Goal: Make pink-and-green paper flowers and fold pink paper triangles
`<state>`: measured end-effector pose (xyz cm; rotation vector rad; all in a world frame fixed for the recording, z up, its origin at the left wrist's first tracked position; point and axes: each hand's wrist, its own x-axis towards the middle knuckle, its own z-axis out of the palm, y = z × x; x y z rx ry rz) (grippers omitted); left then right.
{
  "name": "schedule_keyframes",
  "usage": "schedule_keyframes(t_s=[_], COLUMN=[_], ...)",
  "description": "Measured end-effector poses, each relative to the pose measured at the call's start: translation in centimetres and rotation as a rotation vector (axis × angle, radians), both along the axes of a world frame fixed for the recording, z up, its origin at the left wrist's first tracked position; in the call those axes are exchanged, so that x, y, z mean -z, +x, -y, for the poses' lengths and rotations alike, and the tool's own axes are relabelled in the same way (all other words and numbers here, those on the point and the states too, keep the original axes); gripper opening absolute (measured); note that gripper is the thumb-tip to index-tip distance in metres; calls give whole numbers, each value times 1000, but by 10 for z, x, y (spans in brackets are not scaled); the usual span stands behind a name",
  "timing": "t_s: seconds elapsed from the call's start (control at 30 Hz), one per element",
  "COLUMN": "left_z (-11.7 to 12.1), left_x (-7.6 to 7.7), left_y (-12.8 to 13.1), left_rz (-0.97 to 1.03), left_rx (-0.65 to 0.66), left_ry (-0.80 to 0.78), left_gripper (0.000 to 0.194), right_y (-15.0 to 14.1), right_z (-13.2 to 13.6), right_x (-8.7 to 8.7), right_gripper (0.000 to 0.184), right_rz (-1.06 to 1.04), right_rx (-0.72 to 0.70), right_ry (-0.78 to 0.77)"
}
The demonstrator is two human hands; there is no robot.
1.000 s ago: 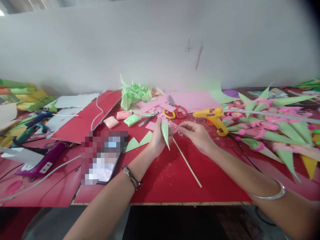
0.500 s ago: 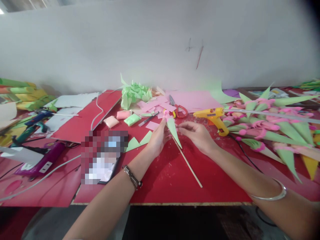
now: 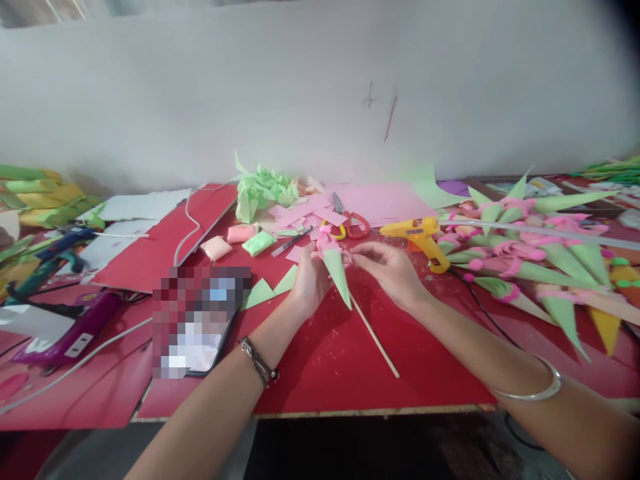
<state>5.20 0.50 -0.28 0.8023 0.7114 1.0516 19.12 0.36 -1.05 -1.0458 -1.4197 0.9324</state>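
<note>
My left hand [image 3: 307, 279] is closed around a small craft piece, a pale green paper cone [image 3: 336, 272] with a pink top, its tip pointing down toward me. At the side of that pink top, the fingertips of my right hand [image 3: 393, 272] pinch a small pink bit [image 3: 347, 257], partly hidden by the fingers. A thin wooden stick [image 3: 374, 335] slants down below the cone; its upper end is hidden behind it, and I cannot tell whether they are joined. Scissors [image 3: 356, 225] with red and yellow handles lie just beyond.
A yellow glue gun [image 3: 417, 237] rests right of my right hand, near a pile of green and pink cone pieces [image 3: 540, 250]. Left lie a phone [image 3: 233, 310], clay packs [image 3: 216, 248], green paper triangles [image 3: 261, 295] and a purple device [image 3: 83, 327]. Pink paper scraps [image 3: 305, 212] lie behind.
The cone has turned so its green side faces me more and has come slightly lower. My right fingers have closed in on its pink side. The whole view has shifted a little.
</note>
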Motion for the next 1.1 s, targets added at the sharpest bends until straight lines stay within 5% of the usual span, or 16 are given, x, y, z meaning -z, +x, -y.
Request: schedule_keyframes(t_s=[0.5, 0.77, 1.1], left_z=[2, 1, -1], left_x=[14, 15, 14], left_y=[3, 2, -1], left_rz=[-158, -158, -203], left_rx=[26, 74, 88], left_ry=[177, 221, 237], left_gripper=[24, 25, 28], right_y=[-2, -2, -1], right_z=[7, 7, 2], right_x=[-7, -5, -2], right_gripper=[9, 6, 23], right_rz=[134, 94, -101], right_rx=[29, 5, -144], right_ry=[320, 290, 32])
